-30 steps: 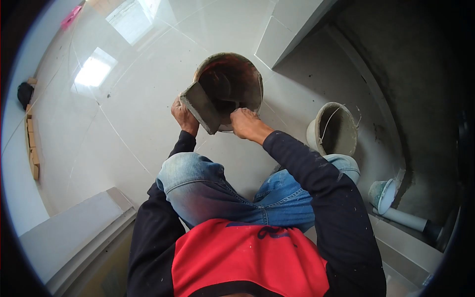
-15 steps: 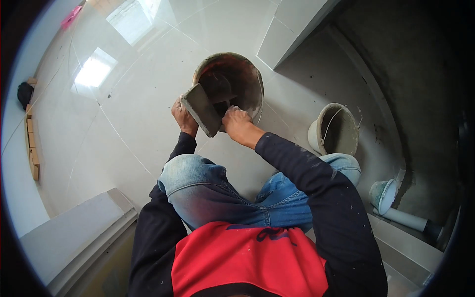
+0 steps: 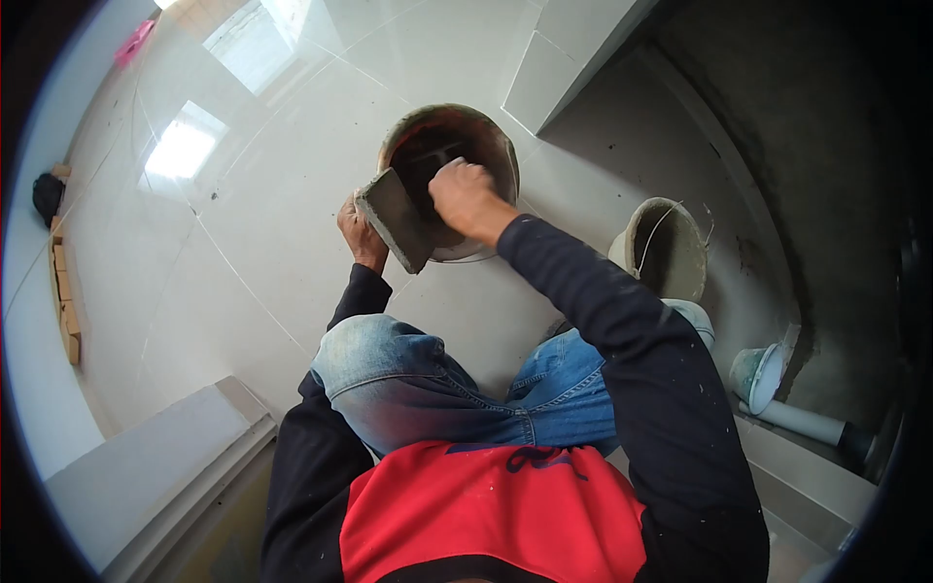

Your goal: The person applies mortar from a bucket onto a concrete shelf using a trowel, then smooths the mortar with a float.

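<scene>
A flat grey board (image 3: 397, 219), smeared with mortar, is tilted at the near left rim of a large bucket (image 3: 501, 146). My left hand (image 3: 362, 230) grips it from its left side. Over the bucket's mouth, my right hand (image 3: 465, 192) is closed round the handle of a trowel (image 3: 442, 155), whose blade reaches into the dark inside. How much mortar lies in there is too dark to tell.
A second bucket (image 3: 671, 251) stands right of my knees. Further right are a small pot (image 3: 756, 377) and a grey pipe (image 3: 792, 422). A tiled block (image 3: 569, 58) juts in at the top. Wood pieces (image 3: 66, 301) and a black bundle (image 3: 48, 197) lie far left.
My right hand has moved up and further over the bucket with the trowel. My left hand and the board have hardly moved.
</scene>
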`<state>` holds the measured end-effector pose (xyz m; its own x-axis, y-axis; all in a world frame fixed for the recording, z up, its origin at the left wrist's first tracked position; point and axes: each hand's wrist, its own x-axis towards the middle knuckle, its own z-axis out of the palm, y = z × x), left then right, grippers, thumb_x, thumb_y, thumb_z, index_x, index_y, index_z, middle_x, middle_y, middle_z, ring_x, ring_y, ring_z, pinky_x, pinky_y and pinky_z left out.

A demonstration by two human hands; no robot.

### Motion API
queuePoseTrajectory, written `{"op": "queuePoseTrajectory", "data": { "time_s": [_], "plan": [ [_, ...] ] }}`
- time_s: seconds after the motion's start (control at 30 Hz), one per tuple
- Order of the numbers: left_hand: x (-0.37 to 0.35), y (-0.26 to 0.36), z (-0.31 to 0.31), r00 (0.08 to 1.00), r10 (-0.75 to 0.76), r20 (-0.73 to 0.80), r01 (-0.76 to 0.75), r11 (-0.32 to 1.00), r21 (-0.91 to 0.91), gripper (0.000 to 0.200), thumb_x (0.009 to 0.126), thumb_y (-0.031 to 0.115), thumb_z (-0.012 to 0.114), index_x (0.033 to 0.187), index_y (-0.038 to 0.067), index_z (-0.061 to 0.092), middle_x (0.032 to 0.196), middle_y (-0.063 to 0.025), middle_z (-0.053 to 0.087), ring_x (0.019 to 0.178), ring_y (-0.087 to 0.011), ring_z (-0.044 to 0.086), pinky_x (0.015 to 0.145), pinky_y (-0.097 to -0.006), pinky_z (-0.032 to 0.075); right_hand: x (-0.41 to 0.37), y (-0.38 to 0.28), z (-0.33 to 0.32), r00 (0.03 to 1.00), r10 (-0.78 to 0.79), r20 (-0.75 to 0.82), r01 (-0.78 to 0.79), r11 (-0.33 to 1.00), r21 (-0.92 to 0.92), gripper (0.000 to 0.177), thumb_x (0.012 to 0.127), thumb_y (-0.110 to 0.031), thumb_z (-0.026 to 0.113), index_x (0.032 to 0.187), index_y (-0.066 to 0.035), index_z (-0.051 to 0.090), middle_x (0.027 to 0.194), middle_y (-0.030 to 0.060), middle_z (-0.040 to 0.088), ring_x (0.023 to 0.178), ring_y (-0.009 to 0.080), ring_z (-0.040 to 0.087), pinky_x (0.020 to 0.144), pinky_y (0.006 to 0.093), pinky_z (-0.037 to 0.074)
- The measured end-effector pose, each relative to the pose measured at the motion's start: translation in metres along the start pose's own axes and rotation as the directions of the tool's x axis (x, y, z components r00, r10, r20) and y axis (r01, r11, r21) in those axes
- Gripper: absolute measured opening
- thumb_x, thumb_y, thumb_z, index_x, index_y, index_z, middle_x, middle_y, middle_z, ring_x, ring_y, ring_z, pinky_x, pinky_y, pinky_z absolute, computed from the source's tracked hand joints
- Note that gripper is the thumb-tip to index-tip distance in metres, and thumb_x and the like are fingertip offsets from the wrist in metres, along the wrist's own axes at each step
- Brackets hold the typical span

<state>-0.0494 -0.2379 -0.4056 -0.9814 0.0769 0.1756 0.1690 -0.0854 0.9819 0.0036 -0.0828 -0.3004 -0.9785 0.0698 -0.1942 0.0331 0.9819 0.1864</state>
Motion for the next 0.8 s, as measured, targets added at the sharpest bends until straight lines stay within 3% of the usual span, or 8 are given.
{"op": "queuePoseTrajectory", "data": {
  "time_s": [0.07,0.2,0.3,0.37,0.47,0.63,0.73,0.8],
  "plan": [
    [0.003,0.0,0.0,0.994,0.11,0.018,-0.11,0.993,0.033,0.034,0.095,0.023,0.048,0.074,-0.002,0.058,0.065,-0.0022,0.059,0.06,-0.0091,0.05,0.054,-0.0276,0.042,-0.004,-0.011,0.023,0.992,-0.078,0.099,0.08,0.997,-0.022,0.017,0.084,-0.014,0.058,0.089,-0.009,0.073,0.09,0.0104,0.069,0.095,0.0248,0.066,0.066,0.0332,0.057],
    [0.001,0.002,0.002,0.997,0.075,-0.006,-0.075,0.996,0.05,0.032,0.094,0.02,0.048,0.075,-0.003,0.059,0.066,-0.0026,0.06,0.06,-0.0088,0.051,0.054,-0.0276,0.042,-0.038,-0.01,0.038,0.919,-0.187,0.348,0.223,0.973,-0.064,0.018,0.084,-0.014,0.06,0.094,-0.007,0.073,0.095,0.0103,0.068,0.1,0.0264,0.065,0.069,0.035,0.058],
    [0.003,0.002,0.0,0.999,0.05,-0.021,-0.049,0.999,0.02,0.032,0.094,0.021,0.048,0.075,-0.003,0.059,0.066,-0.0028,0.06,0.061,-0.0085,0.051,0.054,-0.0277,0.042,-0.039,0.0,0.032,0.972,-0.096,0.215,0.108,0.993,-0.044,0.02,0.083,-0.013,0.061,0.098,-0.005,0.072,0.1,0.0102,0.065,0.098,0.027,0.066,0.065,0.0358,0.058],
    [0.002,0.004,0.0,0.998,-0.011,-0.057,0.012,1.0,0.011,0.033,0.094,0.021,0.048,0.075,-0.003,0.058,0.064,-0.0031,0.059,0.06,-0.0081,0.05,0.054,-0.0277,0.041,-0.023,0.015,0.018,0.962,-0.144,0.233,0.159,0.986,-0.046,0.02,0.083,-0.013,0.06,0.098,-0.005,0.071,0.104,0.0107,0.064,0.095,0.0261,0.066,0.063,0.0347,0.058],
    [0.0,0.005,0.001,0.998,-0.044,-0.054,0.046,0.998,0.03,0.033,0.094,0.021,0.048,0.074,-0.003,0.057,0.063,-0.0035,0.058,0.06,-0.0086,0.049,0.053,-0.028,0.041,-0.005,0.023,0.012,1.0,0.006,-0.019,-0.007,0.999,-0.051,0.017,0.081,-0.013,0.059,0.088,-0.006,0.072,0.096,0.0102,0.066,0.089,0.0215,0.065,0.064,0.0333,0.057],
    [0.005,0.008,0.009,0.989,0.146,-0.032,-0.142,0.985,0.096,0.035,0.094,0.024,0.049,0.072,-0.003,0.056,0.062,-0.0045,0.059,0.058,-0.0102,0.051,0.053,-0.0286,0.042,-0.033,-0.003,0.049,0.983,-0.169,0.07,0.169,0.986,0.003,0.019,0.083,-0.015,0.056,0.086,-0.009,0.073,0.092,0.0099,0.067,0.091,0.024,0.064,0.066,0.0352,0.056],
    [-0.002,-0.007,0.002,0.998,-0.055,-0.027,0.056,0.997,0.045,0.033,0.095,0.025,0.049,0.074,0.0,0.058,0.069,-0.0032,0.062,0.062,-0.0099,0.056,0.054,-0.0262,0.045,-0.039,0.016,0.048,0.982,-0.173,0.076,0.175,0.984,-0.032,0.018,0.081,-0.014,0.057,0.084,-0.005,0.072,0.087,0.0117,0.067,0.091,0.0232,0.065,0.062,0.0352,0.055],
    [-0.003,0.002,0.007,0.997,-0.056,-0.049,0.058,0.997,0.051,0.035,0.095,0.024,0.049,0.074,-0.002,0.058,0.066,-0.0037,0.061,0.061,-0.0101,0.054,0.054,-0.0275,0.044,-0.026,0.032,0.024,0.993,-0.109,0.037,0.109,0.994,-0.002,0.018,0.081,-0.014,0.056,0.083,-0.005,0.071,0.086,0.0119,0.067,0.091,0.0231,0.065,0.062,0.0352,0.055]
  ]
}}
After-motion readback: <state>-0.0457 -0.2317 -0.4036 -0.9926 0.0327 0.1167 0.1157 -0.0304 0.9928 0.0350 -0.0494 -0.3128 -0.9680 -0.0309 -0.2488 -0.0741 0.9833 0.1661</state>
